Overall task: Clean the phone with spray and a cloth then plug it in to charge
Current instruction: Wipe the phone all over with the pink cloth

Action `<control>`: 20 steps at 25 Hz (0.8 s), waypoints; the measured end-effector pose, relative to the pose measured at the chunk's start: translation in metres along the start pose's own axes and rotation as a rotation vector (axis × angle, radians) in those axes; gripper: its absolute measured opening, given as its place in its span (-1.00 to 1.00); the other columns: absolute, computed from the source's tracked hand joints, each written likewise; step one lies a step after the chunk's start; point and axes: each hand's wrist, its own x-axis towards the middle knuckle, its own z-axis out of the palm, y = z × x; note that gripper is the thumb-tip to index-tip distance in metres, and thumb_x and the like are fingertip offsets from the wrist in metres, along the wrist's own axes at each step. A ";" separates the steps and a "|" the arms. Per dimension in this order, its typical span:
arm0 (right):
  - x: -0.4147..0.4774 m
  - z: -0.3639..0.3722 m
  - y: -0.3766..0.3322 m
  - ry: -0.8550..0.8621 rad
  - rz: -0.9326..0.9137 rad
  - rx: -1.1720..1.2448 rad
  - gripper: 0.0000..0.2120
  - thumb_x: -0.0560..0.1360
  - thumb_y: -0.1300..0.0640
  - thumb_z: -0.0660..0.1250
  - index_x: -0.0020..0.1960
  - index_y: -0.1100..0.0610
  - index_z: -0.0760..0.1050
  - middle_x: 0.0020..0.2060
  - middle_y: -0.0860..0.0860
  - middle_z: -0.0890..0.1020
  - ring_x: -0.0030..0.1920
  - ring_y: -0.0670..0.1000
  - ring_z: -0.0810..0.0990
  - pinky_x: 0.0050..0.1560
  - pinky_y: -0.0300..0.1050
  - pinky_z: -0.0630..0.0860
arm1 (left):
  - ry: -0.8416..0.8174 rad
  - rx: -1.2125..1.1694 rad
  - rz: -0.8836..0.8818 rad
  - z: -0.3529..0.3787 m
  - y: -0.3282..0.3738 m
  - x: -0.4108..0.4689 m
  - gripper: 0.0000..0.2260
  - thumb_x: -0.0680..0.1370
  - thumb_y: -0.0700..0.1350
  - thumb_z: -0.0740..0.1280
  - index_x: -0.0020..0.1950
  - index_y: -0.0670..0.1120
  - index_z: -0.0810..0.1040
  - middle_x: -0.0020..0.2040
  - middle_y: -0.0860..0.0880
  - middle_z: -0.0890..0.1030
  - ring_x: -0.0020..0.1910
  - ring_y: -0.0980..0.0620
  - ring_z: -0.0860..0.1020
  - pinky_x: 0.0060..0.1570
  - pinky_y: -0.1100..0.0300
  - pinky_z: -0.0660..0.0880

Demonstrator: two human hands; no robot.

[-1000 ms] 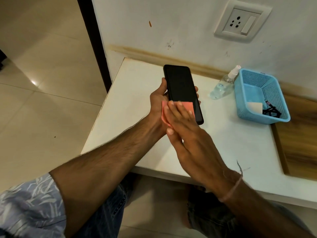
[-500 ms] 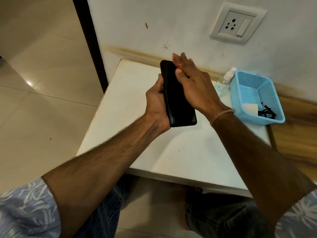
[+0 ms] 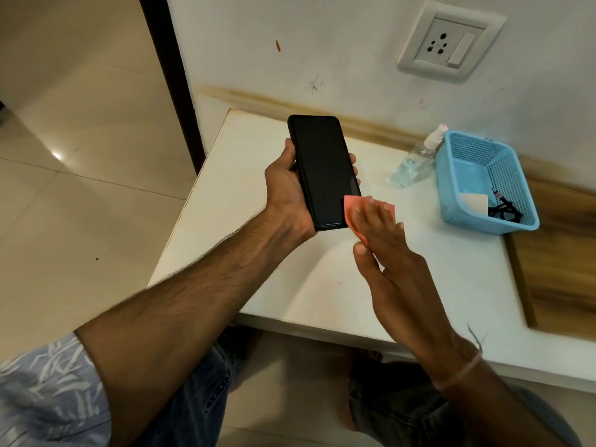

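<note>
**Cloth at the phone's lower corner**

The left hand (image 3: 287,191) grips the black phone (image 3: 325,171) by its long edges, screen up, above the white table (image 3: 245,188). At the phone's five o'clock corner, the right hand (image 3: 393,253) presses a pink cloth (image 3: 351,205) under straight fingers (thumb stretched alongside). The spray bottle (image 3: 414,159) is at the phone's three o'clock, just beside a blue basket (image 3: 474,138) holding a black cable (image 3: 503,211). A wall socket (image 3: 450,41) sits at the basket's twelve.

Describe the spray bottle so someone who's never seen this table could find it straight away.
Start at the white table against the wall and find the blue mesh basket at its back right. The spray bottle sits just left of that basket. It is the only see-through thing there, a clear bottle with a white nozzle.
</note>
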 end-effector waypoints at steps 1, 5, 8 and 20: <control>-0.006 0.003 -0.004 -0.016 -0.032 -0.035 -0.52 0.63 0.00 0.01 0.55 -0.01 0.11 0.54 -0.17 0.05 0.53 -0.23 -0.12 0.57 -0.10 -0.13 | 0.003 -0.002 0.002 0.000 -0.001 0.000 -0.31 0.63 0.30 0.03 0.45 -0.24 0.44 0.15 -0.28 0.53 -0.05 -0.21 0.54 0.15 -0.06 0.44; -0.006 0.023 -0.022 -0.062 -0.102 -0.049 -0.50 0.63 -0.03 0.01 0.55 0.00 0.05 0.53 -0.20 -0.05 0.53 -0.22 -0.18 0.55 -0.18 -0.16 | -0.011 0.031 -0.063 0.001 -0.011 -0.006 -0.35 0.62 0.30 0.07 0.34 -0.25 0.48 0.05 -0.24 0.56 -0.06 -0.16 0.53 0.15 -0.05 0.42; 0.025 0.020 -0.027 -0.019 -0.110 -0.079 -0.51 0.65 0.03 0.02 0.55 0.06 0.05 0.54 -0.12 -0.04 0.57 -0.07 -0.12 0.57 -0.01 -0.03 | -0.040 0.107 -0.091 0.003 -0.020 -0.009 -0.38 0.62 0.30 0.06 0.33 -0.22 0.42 0.05 -0.20 0.55 -0.04 -0.13 0.52 0.09 -0.03 0.44; 0.121 -0.012 -0.015 0.052 0.048 -0.073 -0.56 0.69 0.05 0.00 0.56 -0.07 0.10 0.56 -0.04 0.11 0.55 -0.01 0.08 0.53 -0.06 0.06 | 0.052 0.057 0.004 -0.006 -0.023 0.002 -0.46 0.60 0.27 0.18 0.34 -0.09 0.60 0.31 -0.17 0.61 0.31 -0.21 0.56 0.35 -0.16 0.42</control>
